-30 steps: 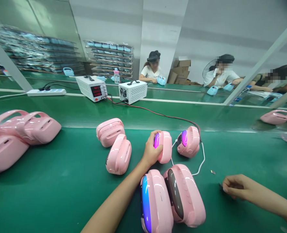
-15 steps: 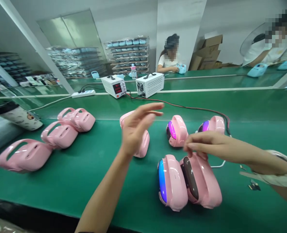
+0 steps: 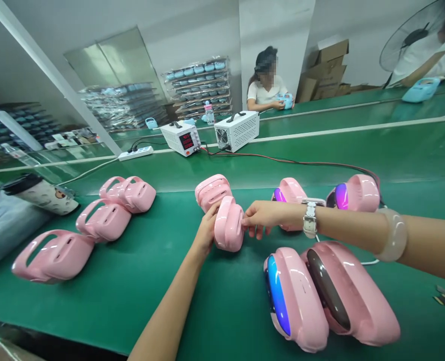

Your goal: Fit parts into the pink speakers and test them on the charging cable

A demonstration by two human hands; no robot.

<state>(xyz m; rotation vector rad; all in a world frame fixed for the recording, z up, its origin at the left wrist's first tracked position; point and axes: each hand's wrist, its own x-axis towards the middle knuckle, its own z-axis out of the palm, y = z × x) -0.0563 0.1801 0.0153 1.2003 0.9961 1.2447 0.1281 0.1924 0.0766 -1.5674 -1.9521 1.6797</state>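
Note:
Both my hands meet at one pink speaker-shaped device (image 3: pixel 230 228) standing on the green belt (image 3: pixel 132 296). My left hand (image 3: pixel 206 231) holds its left side with curled fingers. My right hand (image 3: pixel 264 216), with a watch and a bangle on the wrist, pinches its right edge. A second pink device (image 3: pixel 211 189) lies just behind it. Two lit devices (image 3: pixel 292 189) (image 3: pixel 355 193) stand behind my right arm, wired by a white cable. In front lie a blue-lit device (image 3: pixel 292 296) and a dark-faced one (image 3: pixel 352 293).
Three pink shells (image 3: pixel 52 253) (image 3: pixel 104 219) (image 3: pixel 130 193) lie at the left, beside a tumbler (image 3: pixel 41 193). A power supply (image 3: pixel 180 138), a white box (image 3: pixel 237 130) and a power strip (image 3: pixel 135 153) stand at the back. A person (image 3: pixel 265 82) sits beyond; stacked trays (image 3: pixel 199 85) line the wall.
My left hand came down from mid-air onto the pink device. My right hand crossed leftward over the lit devices to grip its other side. The view shifted left.

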